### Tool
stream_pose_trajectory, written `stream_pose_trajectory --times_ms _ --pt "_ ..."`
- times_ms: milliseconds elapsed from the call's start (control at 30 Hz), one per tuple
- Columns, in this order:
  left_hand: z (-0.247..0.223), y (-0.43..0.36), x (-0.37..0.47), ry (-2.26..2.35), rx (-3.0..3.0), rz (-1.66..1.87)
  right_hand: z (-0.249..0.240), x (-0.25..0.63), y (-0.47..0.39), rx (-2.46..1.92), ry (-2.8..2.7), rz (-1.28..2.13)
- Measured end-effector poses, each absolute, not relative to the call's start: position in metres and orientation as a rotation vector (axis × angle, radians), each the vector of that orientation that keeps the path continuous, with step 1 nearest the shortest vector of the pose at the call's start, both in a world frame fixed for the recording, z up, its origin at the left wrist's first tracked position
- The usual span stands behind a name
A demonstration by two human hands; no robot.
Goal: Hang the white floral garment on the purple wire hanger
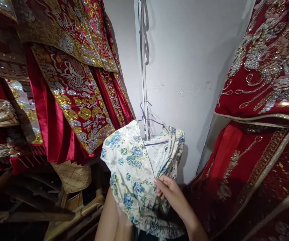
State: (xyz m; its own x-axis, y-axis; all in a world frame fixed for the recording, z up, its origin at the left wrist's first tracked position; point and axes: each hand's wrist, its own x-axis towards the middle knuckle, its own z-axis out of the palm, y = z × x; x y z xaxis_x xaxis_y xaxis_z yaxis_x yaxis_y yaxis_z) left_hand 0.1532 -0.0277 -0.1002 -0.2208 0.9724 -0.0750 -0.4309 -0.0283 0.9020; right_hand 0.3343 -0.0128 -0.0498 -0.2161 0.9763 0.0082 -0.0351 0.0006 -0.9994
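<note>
Top: The floral top (134,157) is held up in the middle of the view, its neckline open and its hem bunched near the lap.
Right hand: The front edge of the neckline is pinched between thumb and fingers by the right hand (168,190).
Left hand: It is hidden by the cloth, the left forearm (110,214) being lost behind the top; its grip cannot be told.
Hanger: The purple hanger (143,117) is set in the shoulders, its hook in front of the metal strip (141,50); whether it is caught there cannot be told.
Slip risk: A shoulder could be dragged off the hanger if the neckline were pulled hard, since it gapes widely.
Drop risk: The hanger could be tipped if the hook is unsupported and the hidden grip is loosened.
Snag risk: Thin cloth could be caught on the beaded red gown (272,67) if swung right.
</note>
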Motion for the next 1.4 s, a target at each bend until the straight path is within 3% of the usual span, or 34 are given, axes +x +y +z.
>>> stream_pose_trajectory --times_ms 233,567,767,967,1133,1400 --pt "-0.067 -0.049 0.149 0.972 0.796 1.407 -0.065 0.309 -0.010 -1.110 -1.447 1.373" --pt "-0.080 -0.043 0.179 0.891 0.666 1.384 -0.059 0.348 -0.009 -1.115 -1.506 1.295" --pt "-0.091 -0.033 0.173 1.061 0.656 1.554 -0.059 0.349 -0.006 -1.068 -1.410 1.329" --pt "-0.089 -0.031 0.183 1.528 1.030 2.000 -0.061 0.346 -0.005 -1.071 -1.295 1.307" --pt "-0.090 -0.036 0.220 1.341 1.386 1.657 -0.057 0.329 -0.005 -1.096 -1.392 1.359" --pt "-0.104 -0.037 0.219 1.316 1.528 1.506 -0.057 0.321 -0.014 -1.058 -1.456 1.474"
